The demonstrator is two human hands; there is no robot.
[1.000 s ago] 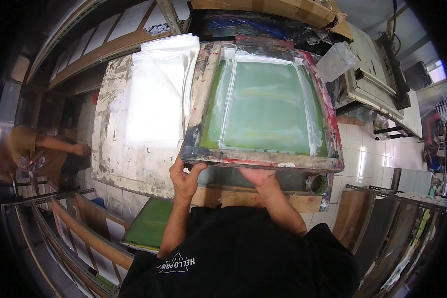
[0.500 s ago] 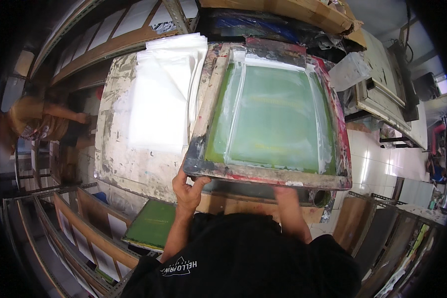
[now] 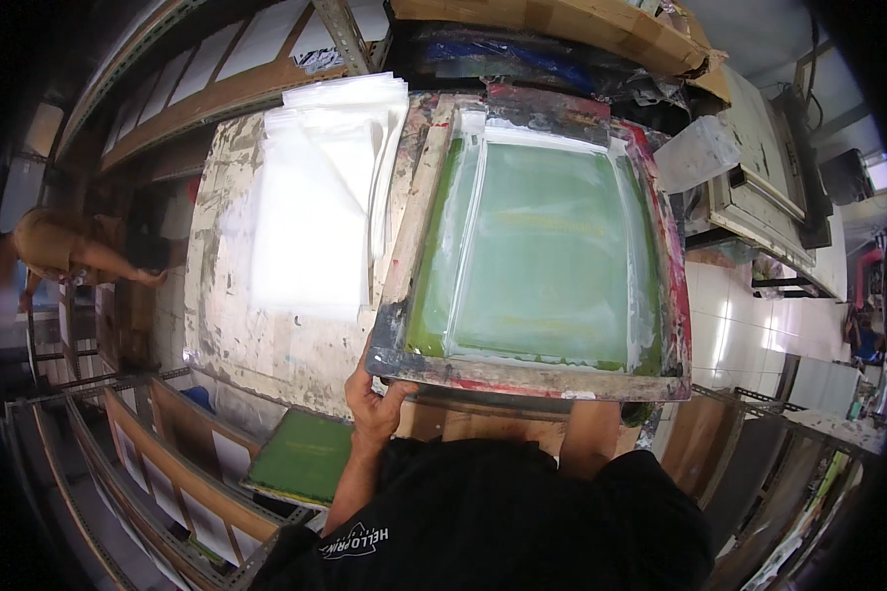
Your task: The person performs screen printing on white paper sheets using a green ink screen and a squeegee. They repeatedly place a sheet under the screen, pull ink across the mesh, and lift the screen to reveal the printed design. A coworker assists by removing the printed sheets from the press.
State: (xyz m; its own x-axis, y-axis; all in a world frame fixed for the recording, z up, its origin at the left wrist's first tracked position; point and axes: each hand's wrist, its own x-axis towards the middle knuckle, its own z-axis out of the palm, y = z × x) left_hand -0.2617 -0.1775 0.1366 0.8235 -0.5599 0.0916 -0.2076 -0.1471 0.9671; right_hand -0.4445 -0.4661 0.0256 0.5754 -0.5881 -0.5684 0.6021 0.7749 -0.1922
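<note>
A screen-printing frame point(image 3: 522, 376) with a wooden border and a green mesh fills the middle of the view, its edges smeared with white ink. Its near edge is raised off the table, and the far edge sits by a dark red-stained hinge clamp point(image 3: 552, 113). My left hand point(image 3: 375, 404) is closed on the near left corner, thumb toward me. Beneath the near edge on the right goes my right forearm point(image 3: 589, 433); the frame hides that hand and its fingers. Left of the frame lies a stack of white sheets point(image 3: 310, 227) on the ink-stained table point(image 3: 217, 286).
Racks with boards point(image 3: 182, 473) stand at the lower left, beside a second green screen point(image 3: 306, 455). A clear plastic container point(image 3: 698, 153) sits beyond the frame's right side. Another person point(image 3: 79, 251) is at the far left. More leaning boards point(image 3: 759, 473) stand lower right.
My right hand has slid out of sight beneath the frame. The frame's near edge appears lower in the view, nearer to me. At the far left, the other person has shifted posture.
</note>
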